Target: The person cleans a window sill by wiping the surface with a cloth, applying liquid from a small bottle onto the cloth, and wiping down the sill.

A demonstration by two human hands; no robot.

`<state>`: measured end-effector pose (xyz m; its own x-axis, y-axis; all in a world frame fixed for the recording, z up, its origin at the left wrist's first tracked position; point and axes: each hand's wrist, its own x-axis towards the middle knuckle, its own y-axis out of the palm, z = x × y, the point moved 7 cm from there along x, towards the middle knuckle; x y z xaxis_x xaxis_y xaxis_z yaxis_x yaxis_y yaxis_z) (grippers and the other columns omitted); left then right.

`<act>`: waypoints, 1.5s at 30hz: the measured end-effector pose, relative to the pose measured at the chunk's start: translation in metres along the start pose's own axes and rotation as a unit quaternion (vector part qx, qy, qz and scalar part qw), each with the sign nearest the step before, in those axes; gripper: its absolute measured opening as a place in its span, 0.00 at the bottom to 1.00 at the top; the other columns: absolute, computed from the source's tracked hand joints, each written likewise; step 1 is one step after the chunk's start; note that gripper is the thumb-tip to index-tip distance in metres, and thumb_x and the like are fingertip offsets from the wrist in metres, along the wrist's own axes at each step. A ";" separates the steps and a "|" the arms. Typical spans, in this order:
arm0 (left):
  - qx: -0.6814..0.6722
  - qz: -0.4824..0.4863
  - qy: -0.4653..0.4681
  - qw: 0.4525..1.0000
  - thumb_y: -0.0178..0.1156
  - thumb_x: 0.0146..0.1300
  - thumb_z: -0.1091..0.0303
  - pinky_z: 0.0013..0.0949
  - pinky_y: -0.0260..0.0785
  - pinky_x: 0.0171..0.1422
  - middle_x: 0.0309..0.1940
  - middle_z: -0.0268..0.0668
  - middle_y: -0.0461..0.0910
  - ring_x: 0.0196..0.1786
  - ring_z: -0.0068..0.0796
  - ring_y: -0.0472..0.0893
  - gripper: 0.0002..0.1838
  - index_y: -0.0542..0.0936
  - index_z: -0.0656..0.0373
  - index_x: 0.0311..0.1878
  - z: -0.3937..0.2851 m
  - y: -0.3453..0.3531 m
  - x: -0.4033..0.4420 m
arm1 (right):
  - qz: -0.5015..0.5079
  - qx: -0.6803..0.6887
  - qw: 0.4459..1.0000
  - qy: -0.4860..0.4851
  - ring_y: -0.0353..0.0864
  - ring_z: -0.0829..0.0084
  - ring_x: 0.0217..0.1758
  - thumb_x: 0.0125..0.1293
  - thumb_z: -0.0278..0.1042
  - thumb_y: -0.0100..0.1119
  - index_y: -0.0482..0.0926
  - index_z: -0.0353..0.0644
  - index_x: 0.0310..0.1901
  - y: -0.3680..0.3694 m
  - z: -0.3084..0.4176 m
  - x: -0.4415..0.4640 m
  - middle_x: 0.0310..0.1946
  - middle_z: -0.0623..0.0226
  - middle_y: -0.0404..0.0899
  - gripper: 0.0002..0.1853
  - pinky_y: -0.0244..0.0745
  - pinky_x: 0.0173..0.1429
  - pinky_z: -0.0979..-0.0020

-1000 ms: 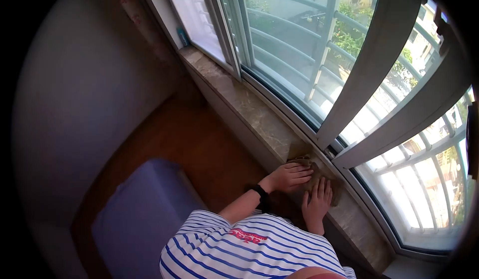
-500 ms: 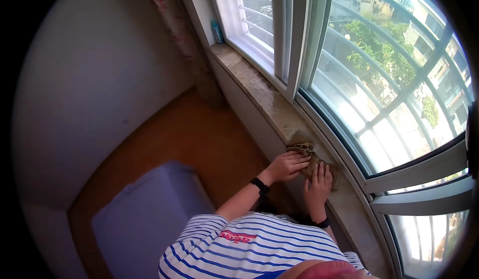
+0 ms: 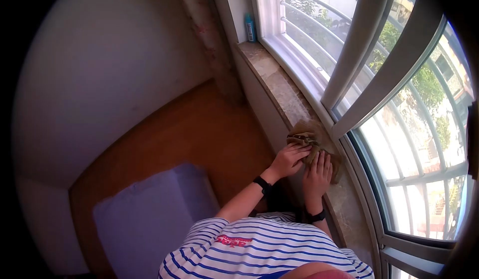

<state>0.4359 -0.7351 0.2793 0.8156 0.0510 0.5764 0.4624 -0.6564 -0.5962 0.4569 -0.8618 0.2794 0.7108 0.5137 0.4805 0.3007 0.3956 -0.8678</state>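
Observation:
A crumpled brownish-olive cloth [image 3: 310, 129] lies on the marble window sill [image 3: 284, 87], bunched into folds at its near-left side. My left hand [image 3: 289, 160] is closed over the edge of the cloth, its fingers together and its thumb hidden. Beside it, my right hand [image 3: 318, 173] rests palm down on the cloth, with the fingers stretched out flat and slightly apart. Dark bands circle both wrists.
A blue bottle [image 3: 250, 28] stands at the sill's far end, near a floral curtain [image 3: 202, 24]. Sliding window frames [image 3: 394, 62] run along the sill's right side, with bars outside. A purple-covered block [image 3: 149, 214] sits on the brown floor [image 3: 199, 129].
Both hands and the cloth have moved along the sill toward the blue bottle. The view has shifted, so the bottle and window frames now appear farther right.

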 end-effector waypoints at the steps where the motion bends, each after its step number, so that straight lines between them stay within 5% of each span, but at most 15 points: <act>1: -0.014 -0.011 -0.008 1.000 0.61 0.53 0.78 0.43 0.67 0.72 0.60 0.40 0.82 0.64 0.39 0.79 0.22 0.83 0.60 0.54 0.016 -0.011 0.006 | 0.000 0.000 1.000 0.007 0.65 0.53 0.76 0.68 0.36 0.57 0.71 0.37 0.68 0.010 0.011 0.013 0.71 0.56 0.69 0.28 0.62 0.76 0.54; 14: 0.036 0.007 -0.061 0.997 0.60 0.56 0.79 0.45 0.67 0.71 0.59 0.42 0.82 0.66 0.42 0.79 0.18 0.83 0.61 0.51 0.225 -0.115 0.077 | 0.018 0.008 0.999 -0.029 0.61 0.52 0.78 0.67 0.39 0.57 0.68 0.36 0.70 0.138 0.131 0.194 0.73 0.55 0.66 0.31 0.55 0.80 0.54; 17: 0.000 -0.063 -0.067 0.996 0.60 0.55 0.79 0.47 0.67 0.71 0.59 0.41 0.83 0.66 0.40 0.79 0.19 0.83 0.60 0.52 0.240 -0.101 0.065 | 0.035 0.008 0.999 -0.023 0.61 0.51 0.78 0.66 0.40 0.57 0.68 0.36 0.70 0.144 0.132 0.197 0.73 0.55 0.65 0.32 0.55 0.80 0.53; 20: 0.004 -0.103 -0.026 0.994 0.61 0.54 0.78 0.46 0.67 0.69 0.59 0.41 0.83 0.66 0.39 0.79 0.20 0.82 0.59 0.53 0.256 -0.096 0.067 | 0.028 -0.004 0.999 -0.017 0.60 0.51 0.78 0.65 0.41 0.58 0.68 0.36 0.70 0.154 0.133 0.205 0.74 0.54 0.65 0.33 0.54 0.80 0.53; 29: 0.009 0.054 0.100 0.993 0.68 0.53 0.71 0.41 0.69 0.67 0.60 0.36 0.82 0.63 0.32 0.81 0.22 0.82 0.54 0.54 0.309 -0.137 0.110 | 0.040 0.072 0.997 0.012 0.64 0.48 0.76 0.57 0.35 0.57 0.72 0.34 0.67 0.154 0.154 0.253 0.71 0.53 0.69 0.33 0.58 0.78 0.50; 35: 0.020 0.167 0.260 0.951 0.63 0.62 0.65 0.41 0.67 0.72 0.62 0.31 0.81 0.64 0.28 0.79 0.18 0.82 0.48 0.57 0.315 -0.158 0.138 | -0.022 0.143 0.989 0.022 0.75 0.51 0.67 0.54 0.27 0.61 0.82 0.45 0.59 0.140 0.149 0.260 0.59 0.56 0.81 0.27 0.61 0.76 0.48; 37: 0.110 0.153 0.278 0.942 0.61 0.64 0.64 0.42 0.66 0.73 0.64 0.28 0.79 0.66 0.28 0.78 0.19 0.82 0.45 0.59 0.310 -0.175 0.163 | -0.039 0.106 0.993 -0.038 0.85 0.57 0.52 0.55 0.24 0.62 0.84 0.49 0.57 0.114 0.165 0.280 0.47 0.62 0.85 0.25 0.73 0.67 0.52; 38: 0.101 0.159 0.290 0.938 0.61 0.64 0.64 0.42 0.66 0.73 0.64 0.28 0.79 0.66 0.28 0.78 0.19 0.82 0.45 0.59 0.309 -0.179 0.174 | -0.043 0.100 0.994 -0.023 0.85 0.57 0.52 0.55 0.24 0.62 0.84 0.49 0.57 0.109 0.168 0.284 0.47 0.62 0.85 0.25 0.73 0.67 0.52; 40: 0.054 0.156 0.283 0.945 0.60 0.65 0.67 0.44 0.67 0.72 0.65 0.28 0.79 0.68 0.29 0.76 0.20 0.81 0.45 0.60 0.312 -0.187 0.189 | -0.067 0.138 0.988 -0.036 0.85 0.65 0.37 0.57 0.24 0.63 0.84 0.51 0.56 0.097 0.178 0.289 0.37 0.67 0.83 0.23 0.82 0.50 0.61; 44: -0.007 0.117 0.221 0.968 0.58 0.65 0.70 0.44 0.68 0.71 0.63 0.30 0.80 0.67 0.33 0.77 0.19 0.83 0.47 0.58 0.339 -0.190 0.204 | -0.093 0.138 0.982 -0.090 0.82 0.71 0.31 0.57 0.25 0.64 0.84 0.53 0.57 0.061 0.197 0.308 0.33 0.69 0.80 0.24 0.78 0.35 0.72; 45: -0.003 0.113 0.199 0.973 0.58 0.64 0.71 0.44 0.69 0.70 0.61 0.31 0.81 0.66 0.35 0.78 0.18 0.84 0.48 0.57 0.346 -0.196 0.210 | -0.082 0.044 0.989 -0.113 0.81 0.73 0.30 0.56 0.26 0.64 0.84 0.54 0.57 0.051 0.200 0.313 0.32 0.69 0.79 0.24 0.75 0.32 0.74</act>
<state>0.6370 -0.3351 0.3235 0.6960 -0.3910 0.6022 0.2826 -0.6218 -0.7304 0.5680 -0.5288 0.4110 0.4944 0.5895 0.6388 0.3368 0.5476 -0.7659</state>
